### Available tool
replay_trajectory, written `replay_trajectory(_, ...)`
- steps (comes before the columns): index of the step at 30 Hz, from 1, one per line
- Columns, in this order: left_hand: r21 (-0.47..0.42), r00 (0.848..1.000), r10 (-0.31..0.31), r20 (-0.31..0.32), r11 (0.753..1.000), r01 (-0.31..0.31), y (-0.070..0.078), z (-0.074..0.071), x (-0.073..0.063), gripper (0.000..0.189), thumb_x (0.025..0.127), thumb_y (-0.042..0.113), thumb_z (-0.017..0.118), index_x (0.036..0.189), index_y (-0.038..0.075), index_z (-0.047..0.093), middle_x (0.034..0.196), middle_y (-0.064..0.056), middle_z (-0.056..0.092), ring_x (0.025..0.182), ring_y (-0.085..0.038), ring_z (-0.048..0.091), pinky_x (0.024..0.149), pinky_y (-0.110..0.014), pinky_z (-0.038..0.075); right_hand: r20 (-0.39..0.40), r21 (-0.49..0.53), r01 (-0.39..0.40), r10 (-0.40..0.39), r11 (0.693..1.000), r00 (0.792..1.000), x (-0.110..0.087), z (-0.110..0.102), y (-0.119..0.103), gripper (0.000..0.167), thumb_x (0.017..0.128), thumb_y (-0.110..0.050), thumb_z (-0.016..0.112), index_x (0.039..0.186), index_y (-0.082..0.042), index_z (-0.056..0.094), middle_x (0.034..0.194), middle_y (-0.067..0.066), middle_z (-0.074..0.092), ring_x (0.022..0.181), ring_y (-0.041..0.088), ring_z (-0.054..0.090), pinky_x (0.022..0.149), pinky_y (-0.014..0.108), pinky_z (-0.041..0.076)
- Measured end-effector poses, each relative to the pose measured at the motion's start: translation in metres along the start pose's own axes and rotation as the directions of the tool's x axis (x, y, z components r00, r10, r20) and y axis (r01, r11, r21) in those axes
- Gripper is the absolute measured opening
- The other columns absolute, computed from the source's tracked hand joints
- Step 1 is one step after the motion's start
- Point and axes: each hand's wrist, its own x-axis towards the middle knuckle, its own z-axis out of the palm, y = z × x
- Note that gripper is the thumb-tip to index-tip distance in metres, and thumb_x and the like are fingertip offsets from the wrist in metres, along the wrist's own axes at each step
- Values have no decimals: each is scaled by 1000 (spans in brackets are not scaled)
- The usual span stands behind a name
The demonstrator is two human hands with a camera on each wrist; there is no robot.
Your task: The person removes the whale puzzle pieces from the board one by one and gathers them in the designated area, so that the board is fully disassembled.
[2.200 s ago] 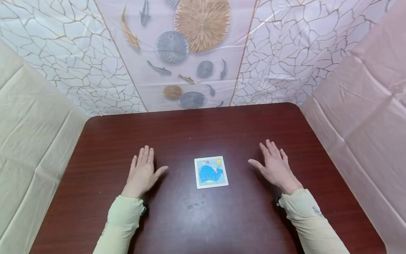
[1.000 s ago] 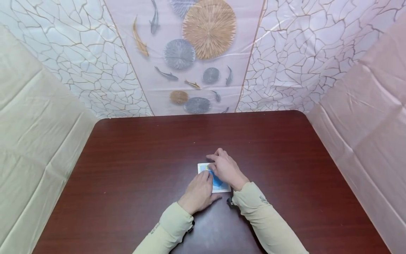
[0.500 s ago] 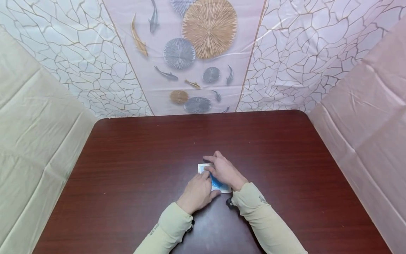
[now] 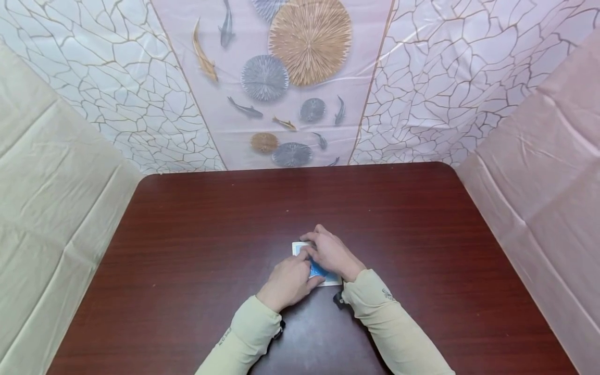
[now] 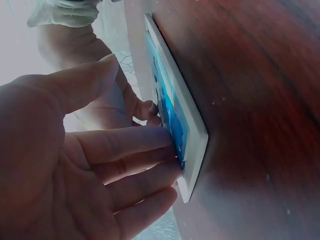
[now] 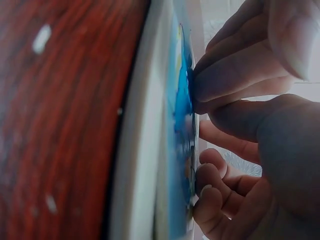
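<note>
A small square jigsaw puzzle (image 4: 317, 270) with a blue picture and a white frame (image 4: 334, 282) lies on the table, mostly covered by both hands. My left hand (image 4: 287, 280) reaches over its left part; in the left wrist view the fairly straight fingers (image 5: 132, 139) touch the picture near a corner, thumb raised. From the right, my right hand (image 4: 335, 255) arches over the far side. In the right wrist view its thumb (image 6: 240, 117) meets the picture surface, and its other fingers (image 6: 212, 200) bend at the puzzle's face. I cannot tell whether they pinch a piece.
The dark red-brown table (image 4: 211, 219) stretches out around the puzzle. Behind it hangs a patterned sheet (image 4: 309, 41) with fish and round motifs, and pale cloth walls (image 4: 56, 208) stand at both sides. Dark wrist cameras (image 4: 339, 299) sit under the sleeves.
Both hands, earlier flat on the table either side of the whale puzzle, have come together over it. In the last second, the left hand has drawn back slightly and the right fingers have shifted a little.
</note>
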Motion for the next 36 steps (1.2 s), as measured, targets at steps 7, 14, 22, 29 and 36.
replay_trajectory(7, 3, 1000, -2, 4, 1000, 2, 0, 1, 0, 38, 90, 44, 64, 90, 6, 72, 103, -4, 60, 72, -19, 61, 64, -33, 52, -6, -7, -18, 18, 1000, 1000, 2, 2, 1, 28, 93, -18, 64, 119, -10, 67, 86, -3, 46, 71, 11, 44, 67, 27, 43)
replay_trajectory(14, 4, 1000, 17, -3, 1000, -17, -1, 2, -1, 38, 90, 43, 65, 93, 6, 72, 102, -4, 61, 75, -19, 61, 67, -33, 52, 6, -11, -29, 29, 1000, 1000, 2, -1, -2, 25, 92, -18, 64, 116, -11, 68, 88, 0, 49, 73, 12, 47, 70, 30, 45)
replay_trajectory(22, 28, 999, 28, -16, 999, -28, 1, 3, -2, 38, 90, 43, 65, 96, 5, 71, 102, -4, 61, 81, -19, 63, 72, -32, 52, -6, 6, -33, 33, 999, 999, 4, 1, -1, 20, 92, -26, 66, 106, -12, 69, 89, 0, 52, 76, 12, 51, 71, 31, 46)
replay_trajectory(29, 45, 999, 32, -32, 999, -30, 1, 3, -3, 37, 89, 43, 67, 94, 6, 71, 100, -4, 61, 79, -19, 62, 71, -32, 52, -21, -10, -25, 24, 1000, 999, 4, 1, -3, 18, 91, -25, 68, 104, -13, 68, 86, -1, 50, 73, 13, 50, 67, 32, 46)
replay_trajectory(36, 58, 999, 35, -36, 998, -33, 2, 1, -4, 38, 89, 43, 66, 93, 6, 71, 100, -4, 61, 80, -19, 61, 71, -31, 51, -23, -17, -46, 46, 999, 999, 4, 1, -5, 16, 90, -23, 69, 103, -14, 68, 85, 0, 51, 71, 13, 49, 65, 32, 44)
